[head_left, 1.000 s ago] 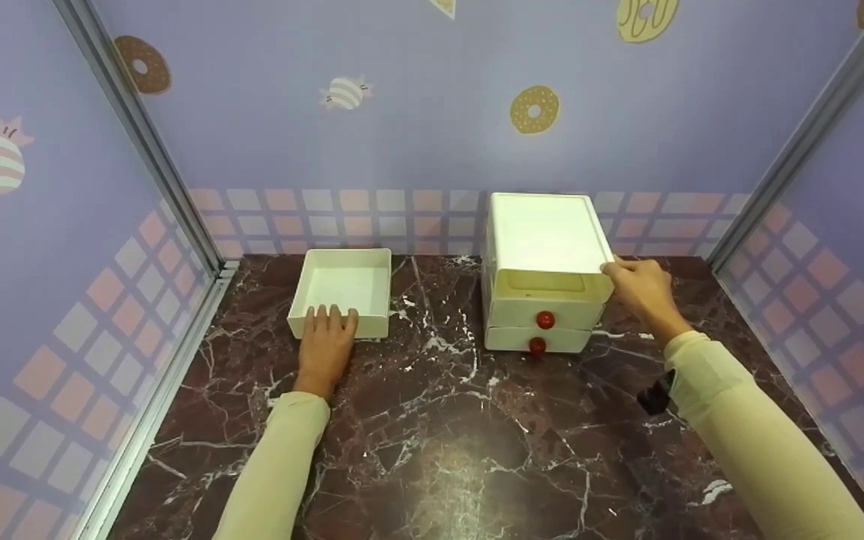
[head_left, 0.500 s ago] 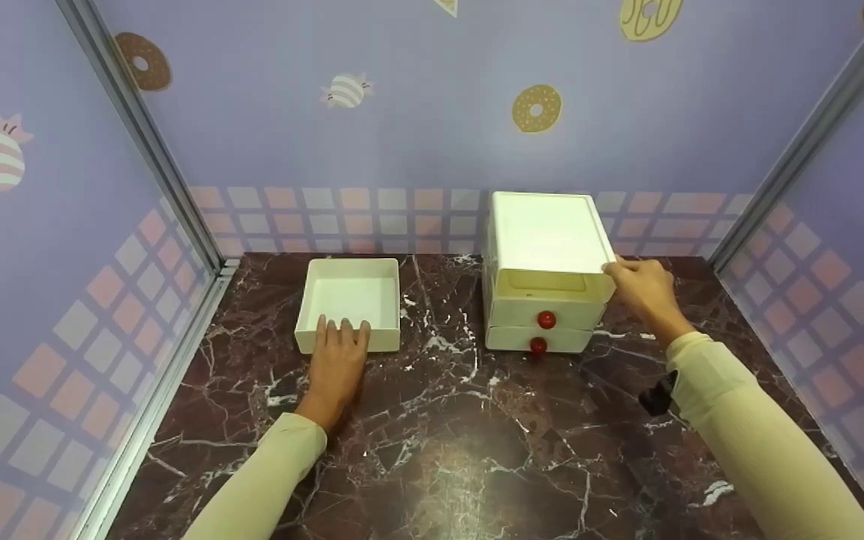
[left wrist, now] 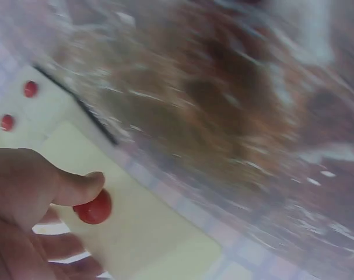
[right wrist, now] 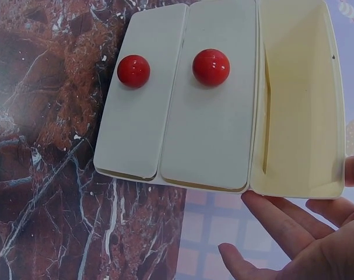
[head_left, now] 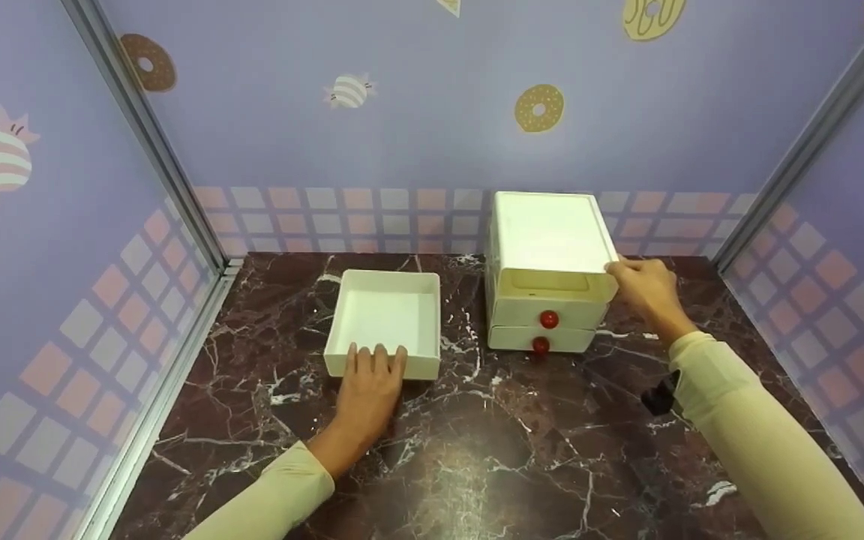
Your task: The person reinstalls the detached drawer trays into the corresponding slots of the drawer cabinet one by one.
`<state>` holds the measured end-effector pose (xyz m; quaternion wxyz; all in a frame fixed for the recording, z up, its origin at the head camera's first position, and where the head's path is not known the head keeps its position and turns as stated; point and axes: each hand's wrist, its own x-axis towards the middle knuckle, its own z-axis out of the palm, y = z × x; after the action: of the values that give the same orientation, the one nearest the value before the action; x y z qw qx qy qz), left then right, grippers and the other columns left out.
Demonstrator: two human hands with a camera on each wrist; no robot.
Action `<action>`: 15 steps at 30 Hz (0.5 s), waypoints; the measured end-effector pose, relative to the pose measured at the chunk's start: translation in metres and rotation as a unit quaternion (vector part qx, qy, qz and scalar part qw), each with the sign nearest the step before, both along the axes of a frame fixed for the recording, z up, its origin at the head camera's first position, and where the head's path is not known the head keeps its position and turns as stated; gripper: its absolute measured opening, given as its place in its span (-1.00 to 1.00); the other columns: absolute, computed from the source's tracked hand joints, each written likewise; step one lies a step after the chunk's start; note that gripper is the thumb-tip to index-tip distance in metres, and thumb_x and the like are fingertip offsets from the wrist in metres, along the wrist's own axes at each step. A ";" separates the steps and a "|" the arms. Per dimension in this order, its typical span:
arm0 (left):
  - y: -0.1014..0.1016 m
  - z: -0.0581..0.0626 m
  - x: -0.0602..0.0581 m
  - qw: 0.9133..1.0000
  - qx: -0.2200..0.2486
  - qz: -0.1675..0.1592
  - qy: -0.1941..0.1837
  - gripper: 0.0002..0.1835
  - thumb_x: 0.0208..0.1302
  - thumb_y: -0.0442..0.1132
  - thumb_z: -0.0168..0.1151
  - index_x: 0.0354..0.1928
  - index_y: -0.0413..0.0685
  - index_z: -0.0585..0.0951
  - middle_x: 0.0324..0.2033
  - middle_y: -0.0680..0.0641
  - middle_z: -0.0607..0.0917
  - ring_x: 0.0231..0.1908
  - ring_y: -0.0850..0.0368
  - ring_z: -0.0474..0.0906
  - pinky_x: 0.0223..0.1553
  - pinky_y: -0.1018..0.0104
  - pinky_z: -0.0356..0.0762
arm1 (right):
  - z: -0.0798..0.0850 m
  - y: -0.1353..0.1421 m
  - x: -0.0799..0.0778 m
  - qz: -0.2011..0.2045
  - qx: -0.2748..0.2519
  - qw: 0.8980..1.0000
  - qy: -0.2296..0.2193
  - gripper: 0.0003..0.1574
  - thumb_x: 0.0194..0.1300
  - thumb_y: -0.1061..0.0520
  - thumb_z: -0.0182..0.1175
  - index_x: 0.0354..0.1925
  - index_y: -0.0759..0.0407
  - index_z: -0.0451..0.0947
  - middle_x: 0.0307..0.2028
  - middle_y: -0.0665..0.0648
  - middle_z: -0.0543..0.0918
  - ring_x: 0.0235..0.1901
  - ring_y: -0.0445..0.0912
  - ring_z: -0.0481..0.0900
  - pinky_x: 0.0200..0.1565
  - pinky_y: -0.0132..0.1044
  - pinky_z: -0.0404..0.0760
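Observation:
A loose white drawer (head_left: pixel 423 367) with nothing in it sits on the marble-patterned table, left of the small white drawer cabinet (head_left: pixel 552 232). My left hand (head_left: pixel 368 394) grips its front wall, fingers hooked over the rim. In the left wrist view the thumb presses beside the drawer's red knob (left wrist: pixel 96 207). My right hand (head_left: pixel 646 289) holds the cabinet's upper right front corner. The right wrist view has those fingers against the cabinet's side. The cabinet's top slot (right wrist: pixel 299 99) is an empty opening, with two closed red-knobbed drawers (right wrist: pixel 210 128) below it.
A purple patterned wall (head_left: pixel 432 142) stands behind the cabinet, and side panels rise at left and right. Bare dark marble tabletop (head_left: pixel 462 457) stretches in front of both pieces. A black device (head_left: pixel 659 394) is on the right wrist.
My left hand has drawn the loose drawer rightward and nearer to me, sliding it towards the cabinet. The right hand and the cabinet have stayed in place.

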<state>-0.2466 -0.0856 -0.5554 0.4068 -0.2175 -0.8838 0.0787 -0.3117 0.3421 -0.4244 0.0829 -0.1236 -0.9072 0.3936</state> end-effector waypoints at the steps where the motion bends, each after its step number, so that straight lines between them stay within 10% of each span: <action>1: 0.003 0.001 0.005 1.000 -0.001 0.002 -0.008 -0.64 0.26 -0.40 -0.04 0.02 -0.10 0.62 -0.19 -0.24 0.69 -0.21 -0.20 0.61 0.09 -0.10 0.65 | 0.000 0.000 0.000 0.000 0.002 1.000 0.000 -0.34 0.39 -0.19 0.09 0.29 0.13 0.56 0.29 0.27 0.56 0.12 0.17 0.52 0.22 0.11 0.51; 9: 0.027 0.013 0.044 0.999 -0.016 0.000 -0.031 -0.55 0.07 -0.38 0.30 0.07 -0.06 0.64 -0.15 -0.23 0.73 -0.21 -0.15 0.62 0.02 -0.02 0.68 | 0.001 0.000 0.000 -0.002 -0.010 1.000 -0.012 -0.35 0.38 -0.19 0.11 0.27 0.12 0.59 0.29 0.24 0.58 0.10 0.19 0.56 0.02 -0.08 0.60; 15: 0.048 0.033 0.073 0.998 -0.033 -0.011 -0.049 -0.52 0.05 -0.32 0.34 0.10 -0.04 0.62 -0.11 -0.20 0.74 -0.18 -0.12 0.62 0.02 0.05 0.67 | 0.002 0.001 0.000 -0.001 -0.014 1.000 -0.010 -0.35 0.38 -0.19 0.12 0.28 0.10 0.58 0.19 0.30 0.65 -0.26 0.04 0.68 -0.33 -0.27 0.67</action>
<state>-0.1741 -0.0376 -0.5228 0.3563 -0.2447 -0.8970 0.0926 -0.3115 0.3428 -0.4225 0.0724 -0.1299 -0.9023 0.4047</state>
